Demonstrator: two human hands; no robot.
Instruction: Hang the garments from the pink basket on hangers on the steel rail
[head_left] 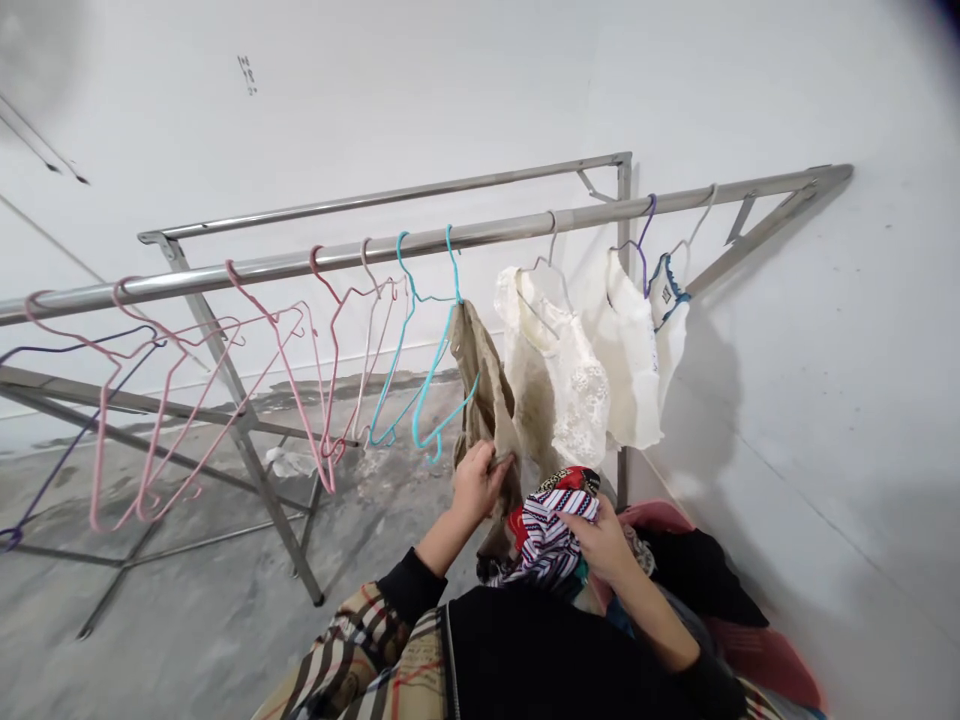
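Note:
A brown garment (484,370) hangs at the turquoise hanger (426,400) on the rail; much of the hanger shows outside the cloth. My left hand (478,485) is closed on the garment's lower part, thumb and fingers pinching the fabric. To its right, my right hand (606,545) grips a striped cloth (553,520) in white, red and dark blue, bunched close to my body. Red and patterned fabric shows around the striped piece. How these cloths join or overlap cannot be made out.
A metal drying rack (300,262) spans the view. Pink hangers (165,400) and a purple hanger (82,430) hang at left. A white lace top (559,360) and a white sleeveless top (634,350) hang at right. Below stands a pink basin (772,660) with dark clothes (705,575), beside the wall.

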